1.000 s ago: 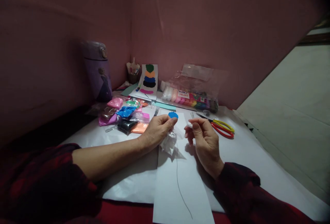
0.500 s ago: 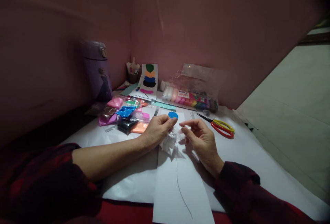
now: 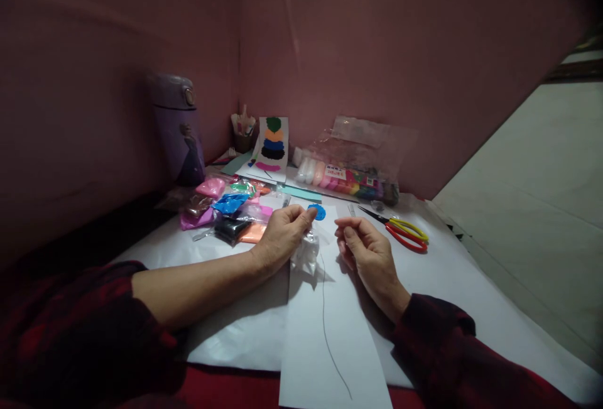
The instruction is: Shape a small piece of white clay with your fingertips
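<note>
My left hand (image 3: 281, 233) is closed in a pinch on a crumpled clear plastic bag of white clay (image 3: 306, 254) that hangs below its fingers. A flat blue clay disc (image 3: 317, 211) lies on the white paper strip (image 3: 330, 327) just beyond the thumb. My right hand (image 3: 365, 249) hovers to the right with thumb and forefinger pinched together; what they hold is too small to make out. A thin dark line (image 3: 330, 327) runs down the paper strip toward me.
Red and yellow scissors (image 3: 400, 233) lie at the right. Several coloured clay packets (image 3: 226, 208) sit at the left, a big bag of clay sticks (image 3: 355, 173) at the back, a purple bottle (image 3: 179, 129) and a card with coloured clay shapes (image 3: 273, 142) by the wall.
My left hand shifted slightly left and down with the bag. My right hand came toward the left hand, then drew back a little, fingers still pinched; the white bit seen earlier no longer shows.
</note>
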### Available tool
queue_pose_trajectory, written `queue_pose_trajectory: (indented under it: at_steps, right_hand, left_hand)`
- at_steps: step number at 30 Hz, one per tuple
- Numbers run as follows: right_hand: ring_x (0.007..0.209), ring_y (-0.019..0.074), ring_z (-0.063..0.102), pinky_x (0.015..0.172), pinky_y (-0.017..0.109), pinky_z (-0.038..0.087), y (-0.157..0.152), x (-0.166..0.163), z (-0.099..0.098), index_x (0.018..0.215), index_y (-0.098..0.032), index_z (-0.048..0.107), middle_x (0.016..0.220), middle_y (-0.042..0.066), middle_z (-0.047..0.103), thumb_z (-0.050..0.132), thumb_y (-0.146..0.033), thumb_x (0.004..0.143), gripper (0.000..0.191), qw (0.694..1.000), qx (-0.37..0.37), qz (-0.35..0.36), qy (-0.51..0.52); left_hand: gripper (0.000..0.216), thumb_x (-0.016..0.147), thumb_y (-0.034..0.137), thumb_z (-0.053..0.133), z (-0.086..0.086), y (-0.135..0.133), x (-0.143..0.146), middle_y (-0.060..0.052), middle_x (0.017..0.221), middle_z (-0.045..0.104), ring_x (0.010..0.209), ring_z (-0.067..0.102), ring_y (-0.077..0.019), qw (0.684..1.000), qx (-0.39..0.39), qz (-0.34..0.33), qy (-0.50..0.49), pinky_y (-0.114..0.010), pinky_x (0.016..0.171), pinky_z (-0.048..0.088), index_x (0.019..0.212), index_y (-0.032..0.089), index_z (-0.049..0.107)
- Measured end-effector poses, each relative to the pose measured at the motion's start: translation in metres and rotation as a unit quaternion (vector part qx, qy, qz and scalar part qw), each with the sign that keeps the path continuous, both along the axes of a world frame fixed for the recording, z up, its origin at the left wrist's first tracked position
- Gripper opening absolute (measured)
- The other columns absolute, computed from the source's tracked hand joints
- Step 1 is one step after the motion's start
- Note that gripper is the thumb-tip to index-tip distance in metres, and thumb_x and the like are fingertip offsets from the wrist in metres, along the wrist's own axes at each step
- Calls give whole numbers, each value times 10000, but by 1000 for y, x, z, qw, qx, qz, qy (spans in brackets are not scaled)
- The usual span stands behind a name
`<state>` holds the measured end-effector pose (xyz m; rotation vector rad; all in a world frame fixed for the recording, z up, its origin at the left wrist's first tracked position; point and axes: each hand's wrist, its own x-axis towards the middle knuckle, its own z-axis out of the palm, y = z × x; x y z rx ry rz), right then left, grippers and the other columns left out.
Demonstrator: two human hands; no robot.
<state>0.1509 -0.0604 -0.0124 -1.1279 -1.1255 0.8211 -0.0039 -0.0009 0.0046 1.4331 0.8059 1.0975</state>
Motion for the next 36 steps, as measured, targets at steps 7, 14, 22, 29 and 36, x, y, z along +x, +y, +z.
queue_pose_trajectory:
  at_steps: [7,14,22,29,36]
  right_hand:
    - [507,59,402,442,190,330,-5,0,3,865,-176,649,656,-39,482,635,-441,858,265,987,8,75,-142]
    - [486,68,377,452,219,299,-7,-3,6,791,-177,602,615,-48,482,622,-417,872,254,986,15,20,-163]
    - [523,80,363,494,231,290,-7,-3,8,762,-171,602,602,-49,466,624,-363,875,224,990,61,-11,-126]
    - [507,80,340,480,230,266,-6,-1,6,756,-179,598,572,-57,428,628,-361,875,220,993,60,-3,-99]
    - [459,62,361,381,193,255,-6,-2,6,888,-189,589,646,-50,464,580,-480,886,291,998,4,15,-57]
  left_hand:
    - [467,769,545,607,0,0,2,45,550,414,524,345,-54,1000,8,4,-10,-215,511,272,584,145,452]
    - [376,726,468,694,3,-5,-1,12,699,545,630,496,-75,991,-17,-126,-28,-207,603,394,792,128,546]
    - [282,643,264,699,0,-5,0,-18,687,622,593,559,-108,984,-46,-169,-11,-222,551,431,842,133,548]
    - [247,639,234,691,2,-6,0,-11,638,642,516,530,-81,985,-61,-162,0,-200,516,401,810,137,541]
    - [293,713,346,688,-2,-4,-1,-36,692,664,539,576,-102,985,-40,-168,-1,-208,513,431,862,135,549]
